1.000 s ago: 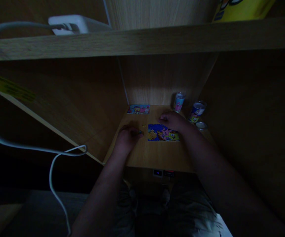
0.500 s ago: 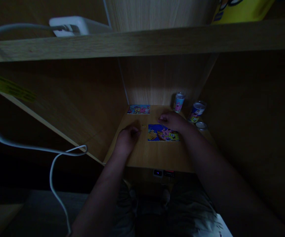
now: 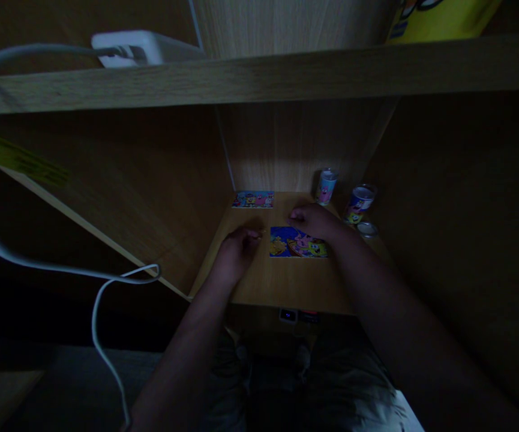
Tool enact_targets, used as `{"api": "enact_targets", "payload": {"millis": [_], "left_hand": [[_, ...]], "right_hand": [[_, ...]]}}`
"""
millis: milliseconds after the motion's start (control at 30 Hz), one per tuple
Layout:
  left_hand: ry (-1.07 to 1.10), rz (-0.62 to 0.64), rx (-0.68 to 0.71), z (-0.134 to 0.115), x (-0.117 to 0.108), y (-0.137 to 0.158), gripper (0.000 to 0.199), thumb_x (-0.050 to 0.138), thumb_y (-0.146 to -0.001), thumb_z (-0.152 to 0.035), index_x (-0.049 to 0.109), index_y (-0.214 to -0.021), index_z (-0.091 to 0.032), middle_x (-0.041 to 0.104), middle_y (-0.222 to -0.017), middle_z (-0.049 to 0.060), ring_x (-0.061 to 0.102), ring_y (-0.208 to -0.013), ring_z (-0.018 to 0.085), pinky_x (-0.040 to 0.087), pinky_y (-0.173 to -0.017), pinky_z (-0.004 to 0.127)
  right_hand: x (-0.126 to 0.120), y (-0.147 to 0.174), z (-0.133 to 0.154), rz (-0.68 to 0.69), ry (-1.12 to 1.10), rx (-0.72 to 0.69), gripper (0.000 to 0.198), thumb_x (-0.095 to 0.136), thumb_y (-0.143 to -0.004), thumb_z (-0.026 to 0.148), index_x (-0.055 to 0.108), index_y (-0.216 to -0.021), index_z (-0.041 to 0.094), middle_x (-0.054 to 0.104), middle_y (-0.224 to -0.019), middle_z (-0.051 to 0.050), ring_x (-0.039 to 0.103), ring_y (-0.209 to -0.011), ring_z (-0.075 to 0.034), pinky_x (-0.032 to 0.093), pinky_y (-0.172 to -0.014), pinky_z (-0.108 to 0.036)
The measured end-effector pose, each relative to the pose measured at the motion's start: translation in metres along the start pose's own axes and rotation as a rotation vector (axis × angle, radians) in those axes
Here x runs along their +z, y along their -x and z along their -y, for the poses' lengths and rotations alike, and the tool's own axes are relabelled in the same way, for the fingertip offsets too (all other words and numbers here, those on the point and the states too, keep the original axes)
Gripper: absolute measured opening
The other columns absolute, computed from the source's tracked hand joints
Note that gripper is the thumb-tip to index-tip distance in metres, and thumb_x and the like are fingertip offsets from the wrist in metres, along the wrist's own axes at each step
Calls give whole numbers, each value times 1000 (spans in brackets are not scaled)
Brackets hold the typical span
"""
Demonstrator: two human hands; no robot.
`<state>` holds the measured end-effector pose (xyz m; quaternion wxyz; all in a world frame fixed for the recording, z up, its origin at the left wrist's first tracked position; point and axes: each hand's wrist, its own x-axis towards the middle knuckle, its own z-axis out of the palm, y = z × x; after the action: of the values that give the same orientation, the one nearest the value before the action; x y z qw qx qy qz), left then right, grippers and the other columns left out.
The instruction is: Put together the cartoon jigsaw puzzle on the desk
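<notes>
My left hand [image 3: 237, 251] is at the left of the wooden surface, thumb and finger pinched at a small yellow piece [image 3: 263, 232], which the fingertips partly cover. Just right of it lies a flat blue picture [image 3: 299, 242] with cartoon figures in yellow and pink. Over this picture's upper right edge rests my right hand [image 3: 312, 219], its fingers curled closed; what they hold, if anything, is too dark and small to make out. A second, narrower cartoon picture [image 3: 253, 199] lies flat near the back panel.
Two cartoon-printed cylindrical containers, one pink and blue [image 3: 326, 188], one dark blue [image 3: 358, 204], stand at the back right. A round lid [image 3: 367, 229] lies beside them. Overhead runs a shelf edge [image 3: 259, 78] with a white box [image 3: 146, 48]. A white cable [image 3: 106, 276] hangs at left.
My left hand has moved slightly right and up, and its fingertips now reach the small yellow piece that lay apart from them. My right hand has stayed in place.
</notes>
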<state>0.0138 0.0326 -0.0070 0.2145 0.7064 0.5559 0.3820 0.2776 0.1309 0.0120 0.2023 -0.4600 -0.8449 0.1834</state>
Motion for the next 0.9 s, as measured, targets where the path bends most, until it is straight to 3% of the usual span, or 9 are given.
{"api": "enact_targets", "payload": {"millis": [100, 300, 467, 567, 700, 900], "left_hand": [[-22, 0, 91, -6, -1, 1, 17, 58, -99, -18, 73, -105, -22, 76, -113, 7, 70, -108, 23, 53, -100, 36], [13, 26, 173, -17, -4, 3, 17, 56, -101, -20, 73, -98, -23, 70, -106, 7, 67, -105, 22, 52, -100, 35], [263, 151, 17, -18, -4, 3, 18, 58, -103, -34, 71, -104, -22, 73, -105, 5, 68, -101, 21, 52, -97, 34], [404, 221, -78, -20, -6, 4, 23, 62, -100, -41, 70, -102, -20, 72, -95, 3, 65, -89, 18, 51, -88, 31], [485, 312, -106, -22, -8, 4, 29, 65, -97, -48, 71, -100, -19, 69, -89, 2, 59, -78, 16, 48, -77, 28], [543, 384, -91, -18, -5, 0, 34, 66, -97, -51, 72, -109, -20, 72, -104, 6, 61, -87, 17, 48, -79, 29]], "right_hand": [[2, -1, 1, -1, -79, -8, 26, 61, -96, 37, 72, -85, 17, 71, -75, -2, 57, -64, -13, 38, -62, -26], [2, 1, 9, 92, -300, -28, 29, 64, -93, 46, 73, -92, 17, 75, -85, -2, 65, -76, -16, 47, -70, -27], [-2, 1, 29, 310, -652, -78, 29, 76, -86, 41, 74, -106, 20, 78, -102, -4, 69, -90, -17, 53, -83, -29], [-3, 1, 40, 404, -788, -145, 35, 82, -82, 38, 74, -112, 20, 77, -100, -2, 68, -88, -14, 53, -82, -28], [-3, 3, 47, 462, -823, -172, 32, 84, -82, 36, 77, -110, 21, 78, -100, -2, 69, -91, -14, 53, -84, -28], [-4, 3, 49, 499, -798, -165, 22, 86, -80, 35, 80, -95, 20, 79, -97, -2, 72, -92, -15, 55, -89, -29]]}}
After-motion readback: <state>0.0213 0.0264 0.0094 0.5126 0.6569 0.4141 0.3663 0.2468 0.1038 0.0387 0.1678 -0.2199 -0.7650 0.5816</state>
